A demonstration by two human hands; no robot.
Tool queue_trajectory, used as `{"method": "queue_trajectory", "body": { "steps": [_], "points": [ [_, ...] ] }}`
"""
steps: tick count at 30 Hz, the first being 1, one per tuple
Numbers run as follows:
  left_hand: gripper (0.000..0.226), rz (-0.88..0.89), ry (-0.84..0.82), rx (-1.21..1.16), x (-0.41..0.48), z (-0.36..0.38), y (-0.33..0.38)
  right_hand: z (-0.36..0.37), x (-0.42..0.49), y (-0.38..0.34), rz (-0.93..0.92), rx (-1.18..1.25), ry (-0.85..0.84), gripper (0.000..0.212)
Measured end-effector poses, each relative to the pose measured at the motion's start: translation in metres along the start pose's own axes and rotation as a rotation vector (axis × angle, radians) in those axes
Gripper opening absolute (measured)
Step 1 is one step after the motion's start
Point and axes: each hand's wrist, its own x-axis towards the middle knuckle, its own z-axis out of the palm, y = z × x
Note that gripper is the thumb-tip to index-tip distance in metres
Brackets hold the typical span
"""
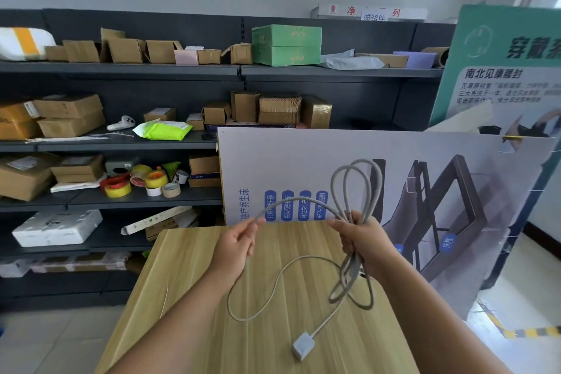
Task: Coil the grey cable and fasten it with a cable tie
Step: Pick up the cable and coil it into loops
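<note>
Here, at the far left, dark shelves [121, 143] run along the wall, crowded with cardboard boxes [71, 114], and a cluster of tape rolls [136, 184] sits on a lower shelf. On the near left part of the wooden desk [188, 297] lies a thin pale strip that may be a cable tie [164, 297]; it is too faint to be sure. Your left hand [235, 244] is raised above the desk, its fingers [252, 229] closed around a single strand of the grey cable [353, 188]. From there the strand arches to the right, to your right hand [361, 237], whose fingers [343, 232] are clenched around a bundle of several loops. Some loops stand up above that fist, and others hang below it towards the desk. One loose length sweeps in a wide curve across the desk between your forearms and ends near you at a small grey rectangular block [303, 345], which rests on the wood. Behind the desk, on the far side and to the right, large printed display boards [425, 161] lean upright, one showing a dark bed frame and a green one further right.
</note>
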Motion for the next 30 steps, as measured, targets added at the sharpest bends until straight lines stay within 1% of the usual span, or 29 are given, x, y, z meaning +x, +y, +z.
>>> {"method": "queue_trajectory", "body": {
  "steps": [1,2,4,5,6,8,10,12,14,15,16,17,18,19,20,21,23,25,26,27,29,30],
  "points": [
    [0.028,-0.006,0.051,-0.12,0.001,0.003,0.014,0.001,-0.001,0.003,-0.017,-0.125,0.008,0.019],
    [0.03,-0.02,0.06,-0.241,0.002,0.008,0.029,0.004,-0.002,0.006,-0.019,-0.224,-0.013,0.019],
    [0.031,-0.026,0.014,-0.492,0.005,0.02,0.059,0.018,-0.007,0.012,-0.016,-0.352,-0.084,0.023],
    [0.031,-0.03,-0.016,-0.609,0.004,0.026,0.073,0.028,-0.01,0.016,-0.025,-0.356,-0.123,0.024],
    [0.031,-0.051,-0.036,-0.703,0.004,0.033,0.085,0.038,-0.012,0.02,-0.036,-0.296,-0.156,0.023],
    [0.029,-0.123,-0.025,-0.821,0.001,0.044,0.101,0.056,-0.015,0.022,-0.05,-0.072,-0.195,0.025],
    [0.023,-0.195,0.007,-0.861,-0.001,0.054,0.108,0.066,-0.016,0.022,-0.048,0.103,-0.24,0.029],
    [0.019,-0.267,0.045,-0.87,-0.001,0.056,0.107,0.067,-0.015,0.018,-0.036,0.176,-0.279,0.027],
    [0.015,-0.296,0.018,-0.824,-0.003,0.052,0.103,0.065,-0.013,0.017,-0.041,0.138,-0.271,0.019],
    [0.013,-0.275,-0.009,-0.735,-0.004,0.05,0.101,0.064,-0.012,0.016,-0.036,0.095,-0.248,0.013],
    [0.012,-0.226,-0.03,-0.58,-0.005,0.049,0.099,0.061,-0.01,0.016,-0.045,0.039,-0.225,0.006],
    [0.014,-0.16,-0.039,-0.421,-0.007,0.049,0.098,0.059,-0.007,0.016,-0.061,-0.01,-0.204,0.004],
    [0.015,-0.084,-0.044,-0.298,-0.009,0.049,0.096,0.057,-0.005,0.016,-0.088,-0.056,-0.2,0.009],
    [0.016,-0.028,-0.048,-0.239,-0.01,0.049,0.096,0.055,-0.003,0.016,-0.112,-0.096,-0.203,0.015],
    [0.017,0.008,-0.056,-0.235,-0.01,0.047,0.095,0.054,-0.001,0.015,-0.135,-0.123,-0.203,0.021],
    [0.019,0.018,-0.07,-0.252,-0.009,0.045,0.09,0.054,0.0,0.014,-0.151,-0.127,-0.195,0.021],
    [0.03,-0.066,-0.062,-0.23,-0.007,0.04,0.067,0.054,-0.002,0.008,-0.138,-0.046,-0.185,0.017],
    [0.034,-0.232,-0.025,-0.203,-0.007,0.033,0.03,0.054,-0.002,0.002,-0.119,0.083,-0.197,0.028],
    [0.036,-0.31,-0.055,-0.178,-0.009,0.029,0.008,0.053,-0.003,-0.001,-0.123,0.129,-0.194,0.034],
    [0.042,-0.379,-0.141,-0.124,-0.013,0.026,-0.014,0.052,-0.002,-0.004,-0.134,0.159,-0.187,0.039],
    [0.058,-0.465,-0.405,0.02,-0.026,0.021,-0.045,0.048,0.0,-0.01,-0.167,0.205,-0.174,0.045],
    [0.064,-0.498,-0.511,0.077,-0.033,0.018,-0.054,0.046,0.002,-0.013,-0.18,0.23,-0.149,0.047]
  ]
}}
